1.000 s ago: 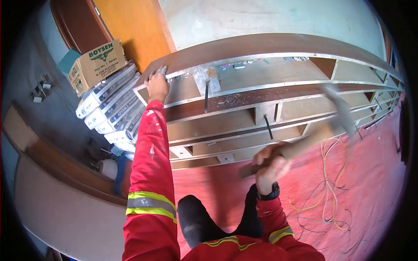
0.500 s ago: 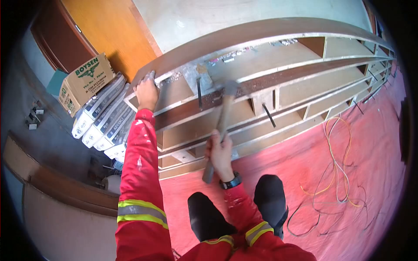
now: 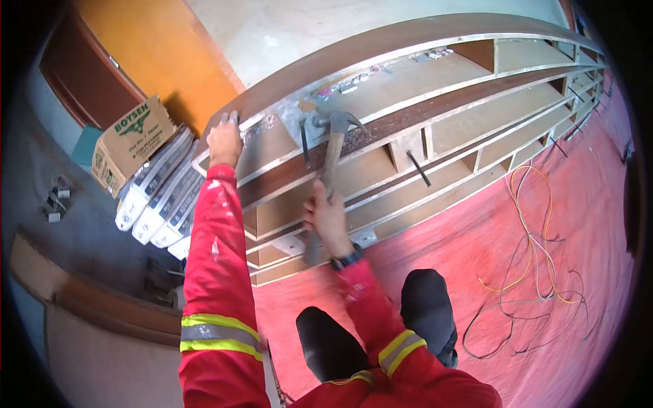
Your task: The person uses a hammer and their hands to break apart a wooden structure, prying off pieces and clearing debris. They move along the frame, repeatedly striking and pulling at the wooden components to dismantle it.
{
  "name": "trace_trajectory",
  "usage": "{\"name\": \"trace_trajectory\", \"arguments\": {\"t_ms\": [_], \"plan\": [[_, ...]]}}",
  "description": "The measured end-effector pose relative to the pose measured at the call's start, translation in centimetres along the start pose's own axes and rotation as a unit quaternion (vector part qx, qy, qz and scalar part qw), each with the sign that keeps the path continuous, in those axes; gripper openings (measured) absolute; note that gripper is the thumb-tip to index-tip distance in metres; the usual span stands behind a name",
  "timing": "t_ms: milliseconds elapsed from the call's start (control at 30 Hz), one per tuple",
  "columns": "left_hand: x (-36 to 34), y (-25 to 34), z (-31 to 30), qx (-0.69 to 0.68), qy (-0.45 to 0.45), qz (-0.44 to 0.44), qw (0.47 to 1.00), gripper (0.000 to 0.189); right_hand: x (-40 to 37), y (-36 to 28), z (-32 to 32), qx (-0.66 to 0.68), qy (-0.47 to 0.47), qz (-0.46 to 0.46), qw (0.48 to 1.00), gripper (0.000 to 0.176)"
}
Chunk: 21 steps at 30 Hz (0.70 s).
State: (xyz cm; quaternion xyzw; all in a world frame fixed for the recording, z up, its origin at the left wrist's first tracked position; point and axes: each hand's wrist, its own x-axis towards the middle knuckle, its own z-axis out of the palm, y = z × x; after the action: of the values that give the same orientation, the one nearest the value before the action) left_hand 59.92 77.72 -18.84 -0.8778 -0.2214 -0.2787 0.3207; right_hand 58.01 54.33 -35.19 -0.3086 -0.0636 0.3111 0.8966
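**Hammer head at the upper rail of a long shelf frame**

A long plywood shelf frame runs across the view from the left corner to the far right. It has pale panels divided into open compartments, with a dark brown strip along its length and a brown top edge. It stands on a red floor, in front of an orange door. At its left end, grey-and-white sacks are stacked, with a cardboard box printed "BOYSEN" on top. Loose yellow and dark wires trail over the floor to the right.

The hammer stands nearly upright against the front of the frame. It has a pale, worn wooden handle and a grey metal claw head, which sits at the dark strip near the left end. A thin dark bar stands just beside the head.

The right hand is closed around the lower part of the handle, a dark watch on the wrist. The left hand, arm in a red sleeve, is clamped over the frame's top left corner.
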Motion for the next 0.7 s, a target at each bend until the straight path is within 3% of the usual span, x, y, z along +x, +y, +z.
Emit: {"name": "trace_trajectory", "arguments": {"t_ms": [67,100,167,200,233,300,333,400,433,467,533,567,667,700], "plan": [[0.0,0.3,0.6,-0.001,0.063,0.008,0.998,0.032,-0.9,-3.4,-1.5,-0.058,0.011,-0.069,0.996,0.029],[-0.3,0.8,-0.6,-0.009,0.015,-0.004,1.000,0.033,-2.8,-3.8,-2.7,-0.081,0.028,-0.085,0.993,0.032],[-0.2,0.5,-0.3,-0.012,0.003,-0.007,1.000,0.037,-5.7,-7.2,-3.7,-0.089,0.084,-0.274,0.954,0.044],[-0.2,0.2,-0.2,-0.010,-0.005,-0.008,1.000,0.040,-6.8,-9.5,-4.2,-0.085,0.118,-0.371,0.917,0.049],[-0.2,0.4,-0.5,-0.010,-0.013,-0.005,1.000,0.041,-6.4,-11.2,-6.0,-0.109,0.181,-0.508,0.835,0.050],[-0.3,0.3,0.2,-0.013,0.014,-0.004,1.000,0.040,-8.2,-16.1,-6.4,0.128,0.101,-0.628,0.761,0.045],[-0.2,0.5,0.3,-0.016,0.030,-0.005,0.999,0.040,-8.7,-17.8,-6.7,0.191,0.045,-0.703,0.683,0.045],[-0.2,0.9,0.0,-0.007,0.001,-0.026,1.000,0.040,-7.5,-17.3,-5.7,0.180,0.109,-0.733,0.647,0.038],[0.0,1.1,-0.4,-0.003,-0.012,-0.034,0.999,0.040,-5.6,-14.5,-5.0,0.130,0.169,-0.673,0.709,0.036],[0.1,0.9,-0.3,-0.002,-0.003,-0.034,0.999,0.040,-2.4,-8.6,-3.7,0.052,0.197,-0.523,0.827,0.034],[0.0,0.7,0.5,-0.006,0.009,-0.032,0.999,0.040,0.6,-0.5,0.5,-0.037,0.059,-0.201,0.977,0.031],[0.3,0.7,0.0,0.003,-0.021,-0.034,0.999,0.040,0.3,-0.2,1.2,-0.058,0.005,-0.070,0.996,0.030],[-0.7,0.8,-0.2,-0.011,0.046,-0.010,0.999,0.038,-3.5,-5.4,-1.1,-0.042,-0.012,0.013,0.999,0.032],[-2.0,0.8,-0.2,-0.010,0.017,-0.012,1.000,0.038,-4.7,-6.3,-1.6,-0.053,0.008,-0.015,0.998,0.032]]}}
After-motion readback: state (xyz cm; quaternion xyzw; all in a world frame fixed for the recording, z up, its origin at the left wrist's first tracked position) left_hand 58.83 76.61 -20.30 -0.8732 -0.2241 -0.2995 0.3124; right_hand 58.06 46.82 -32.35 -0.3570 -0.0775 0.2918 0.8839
